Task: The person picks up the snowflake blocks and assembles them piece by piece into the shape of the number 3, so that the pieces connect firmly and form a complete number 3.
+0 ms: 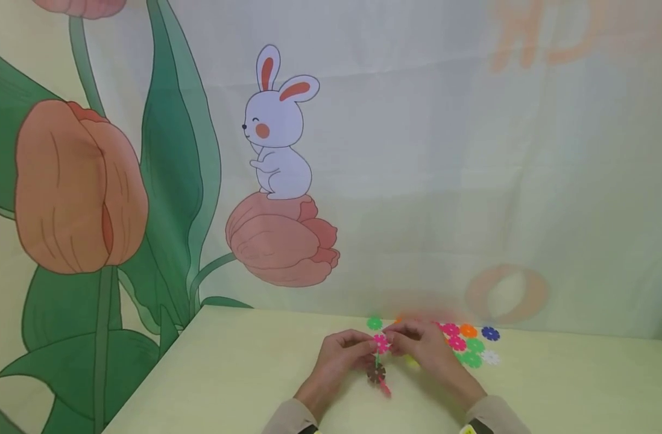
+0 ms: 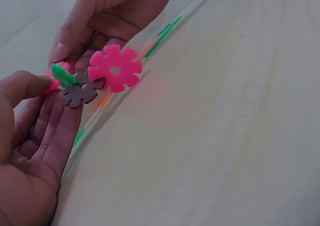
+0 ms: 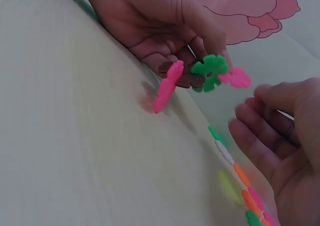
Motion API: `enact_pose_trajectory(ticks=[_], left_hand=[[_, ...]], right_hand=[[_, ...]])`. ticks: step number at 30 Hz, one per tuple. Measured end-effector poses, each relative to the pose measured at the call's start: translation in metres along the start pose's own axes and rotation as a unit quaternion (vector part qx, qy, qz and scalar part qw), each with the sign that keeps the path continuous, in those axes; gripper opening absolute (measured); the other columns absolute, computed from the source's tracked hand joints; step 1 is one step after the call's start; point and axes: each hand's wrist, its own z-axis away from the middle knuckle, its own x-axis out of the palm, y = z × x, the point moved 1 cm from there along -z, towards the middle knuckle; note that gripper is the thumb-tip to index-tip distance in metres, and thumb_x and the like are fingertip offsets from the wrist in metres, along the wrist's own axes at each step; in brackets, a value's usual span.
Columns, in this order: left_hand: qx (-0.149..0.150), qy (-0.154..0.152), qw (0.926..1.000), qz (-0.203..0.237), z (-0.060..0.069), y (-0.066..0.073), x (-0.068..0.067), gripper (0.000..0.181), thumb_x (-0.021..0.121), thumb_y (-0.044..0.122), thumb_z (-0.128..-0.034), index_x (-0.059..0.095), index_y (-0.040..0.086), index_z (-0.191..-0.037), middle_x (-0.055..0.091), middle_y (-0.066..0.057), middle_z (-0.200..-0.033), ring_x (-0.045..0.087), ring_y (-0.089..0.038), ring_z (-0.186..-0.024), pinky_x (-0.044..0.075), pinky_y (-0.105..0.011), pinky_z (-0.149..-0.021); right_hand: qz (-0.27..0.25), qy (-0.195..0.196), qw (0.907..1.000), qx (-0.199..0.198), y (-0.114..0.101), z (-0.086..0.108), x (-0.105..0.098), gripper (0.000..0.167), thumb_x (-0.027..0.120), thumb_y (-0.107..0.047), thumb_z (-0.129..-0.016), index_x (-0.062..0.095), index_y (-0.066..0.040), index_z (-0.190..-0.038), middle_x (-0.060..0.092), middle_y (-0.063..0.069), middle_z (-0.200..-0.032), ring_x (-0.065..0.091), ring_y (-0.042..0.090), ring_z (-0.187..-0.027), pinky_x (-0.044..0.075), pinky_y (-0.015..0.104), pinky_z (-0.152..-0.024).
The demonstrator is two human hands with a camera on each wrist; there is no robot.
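Note:
My left hand [image 1: 336, 361] pinches a small chain of notched, flower-shaped plastic discs at its upper pink disc [image 1: 381, 343]. Below that disc come a green disc [image 3: 210, 73], a brown disc [image 1: 376, 374] and a second pink disc [image 2: 115, 68], slotted edge into edge at differing angles. The lower part of the chain hangs over the table. Close to the upper pink disc is my right hand [image 1: 434, 352], its fingers loosely bent. In the right wrist view a narrow gap shows between its thumb tip and that disc, and nothing is seen between its fingers.
Several loose discs lie on the pale table [image 1: 228, 361] behind and right of my hands, among them an orange disc [image 1: 468, 331], a blue disc [image 1: 491, 333] and a white disc [image 1: 491, 357]. A green disc [image 1: 374, 323] lies farther left. A printed curtain [image 1: 396, 150] hangs behind the table.

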Motion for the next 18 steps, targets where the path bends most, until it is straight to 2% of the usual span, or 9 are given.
enact_pose_trajectory(ticks=[4, 6, 9, 12, 15, 18], left_hand=[[0.000, 0.020, 0.9997, 0.014, 0.000, -0.001, -0.002, 0.017, 0.078, 0.006, -0.0940, 0.074, -0.007, -0.104, 0.074, -0.006, -0.088, 0.071, -0.015, -0.075, 0.065, -0.031, -0.075], [-0.007, 0.030, 0.9994, 0.017, 0.000, 0.000, -0.004, 0.016, 0.077, 0.007, -0.0930, 0.074, -0.006, -0.102, 0.075, -0.006, -0.086, 0.071, -0.015, -0.074, 0.065, -0.031, -0.075], [-0.016, 0.037, 0.9989, 0.024, 0.001, 0.003, -0.010, 0.016, 0.076, 0.006, -0.0916, 0.073, -0.005, -0.102, 0.075, -0.007, -0.085, 0.072, -0.015, -0.074, 0.065, -0.032, -0.075], [-0.020, 0.040, 0.9987, 0.026, 0.000, 0.008, -0.016, 0.016, 0.075, 0.005, -0.0913, 0.072, -0.006, -0.103, 0.075, -0.009, -0.085, 0.073, -0.016, -0.074, 0.066, -0.032, -0.075], [-0.018, 0.038, 0.9988, 0.022, -0.002, 0.013, -0.020, 0.018, 0.075, 0.004, -0.0914, 0.071, -0.007, -0.105, 0.075, -0.009, -0.085, 0.074, -0.017, -0.074, 0.066, -0.032, -0.074], [-0.019, 0.033, 0.9992, 0.011, -0.002, 0.016, -0.021, 0.018, 0.074, 0.004, -0.0915, 0.071, -0.006, -0.106, 0.075, -0.009, -0.086, 0.073, -0.017, -0.074, 0.066, -0.032, -0.074]], right_hand=[[0.033, 0.026, 0.9991, -0.006, 0.004, -0.009, -0.005, 0.019, 0.073, -0.011, -0.102, 0.077, 0.001, -0.117, 0.075, 0.014, -0.111, 0.073, 0.030, -0.098, 0.063, 0.028, -0.084], [0.075, 0.039, 0.9963, -0.016, 0.007, -0.015, -0.006, 0.017, 0.074, -0.009, -0.101, 0.078, -0.001, -0.115, 0.076, 0.009, -0.111, 0.072, 0.027, -0.100, 0.062, 0.029, -0.086], [0.147, 0.052, 0.9870, -0.039, 0.011, -0.026, -0.005, 0.014, 0.077, -0.006, -0.098, 0.080, -0.005, -0.111, 0.077, 0.002, -0.106, 0.070, 0.021, -0.099, 0.061, 0.033, -0.089], [0.200, 0.045, 0.9763, -0.068, 0.013, -0.035, 0.000, 0.014, 0.077, -0.002, -0.096, 0.079, -0.004, -0.109, 0.078, 0.004, -0.105, 0.071, 0.022, -0.098, 0.061, 0.041, -0.090], [0.228, 0.024, 0.9689, -0.094, 0.017, -0.045, 0.005, 0.014, 0.077, 0.001, -0.094, 0.079, -0.002, -0.108, 0.077, 0.007, -0.104, 0.071, 0.025, -0.097, 0.062, 0.044, -0.088], [0.253, 0.005, 0.9622, -0.102, 0.023, -0.052, 0.010, 0.015, 0.077, 0.001, -0.093, 0.079, -0.003, -0.107, 0.076, 0.006, -0.104, 0.071, 0.025, -0.098, 0.062, 0.044, -0.089]])
